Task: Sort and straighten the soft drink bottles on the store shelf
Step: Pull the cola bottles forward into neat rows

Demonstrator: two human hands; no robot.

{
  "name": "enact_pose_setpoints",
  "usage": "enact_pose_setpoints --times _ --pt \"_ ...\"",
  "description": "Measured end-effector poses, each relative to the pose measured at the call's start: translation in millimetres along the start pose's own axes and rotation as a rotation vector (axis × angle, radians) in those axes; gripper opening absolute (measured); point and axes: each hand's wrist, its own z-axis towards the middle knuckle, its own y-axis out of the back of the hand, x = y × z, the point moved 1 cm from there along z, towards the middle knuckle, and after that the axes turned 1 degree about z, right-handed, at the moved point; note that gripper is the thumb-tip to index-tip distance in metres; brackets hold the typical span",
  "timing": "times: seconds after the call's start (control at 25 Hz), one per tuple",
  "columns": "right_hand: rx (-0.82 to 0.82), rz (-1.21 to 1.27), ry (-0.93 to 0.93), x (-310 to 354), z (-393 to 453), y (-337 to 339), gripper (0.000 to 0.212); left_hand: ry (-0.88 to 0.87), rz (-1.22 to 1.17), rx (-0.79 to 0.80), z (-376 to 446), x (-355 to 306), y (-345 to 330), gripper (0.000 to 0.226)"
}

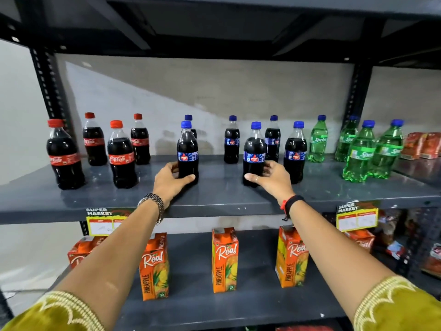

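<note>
Near the front edge of the shelf point(214, 199), mid-row, my left hand point(168, 179) wraps the base of one blue-capped cola bottle point(188, 151) and my right hand point(272, 177) cups another point(254, 156); full, they should feel heavy and smooth, so I'd grip low, below the label

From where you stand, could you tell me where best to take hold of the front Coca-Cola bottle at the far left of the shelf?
Probably low on the body, below the red label, coming from the front. The Coca-Cola bottle stands upright at the shelf front with open space around it, and its pinched waist suits fingers. Both hands, left hand and right hand, grip blue-capped bottles low like this.
</note>
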Motion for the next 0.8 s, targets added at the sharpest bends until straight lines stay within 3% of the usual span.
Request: enact_pose_setpoints --times 0.24,0.48,0.8 --pt "0.105 0.054 -0.034 1 15 -28 0.056 -0.032 0.053 -0.04 -9 -4 1 0.059" --pt "0.096 -0.017 -0.046 -9 20 -27 0.076 0.017 0.033 0.028 -3 -2 2 0.067" --pt "0.108 -0.096 -0.017 -5 13 -27 0.064 0.052 -0.004 -0.002 -1 1 3 0.067"
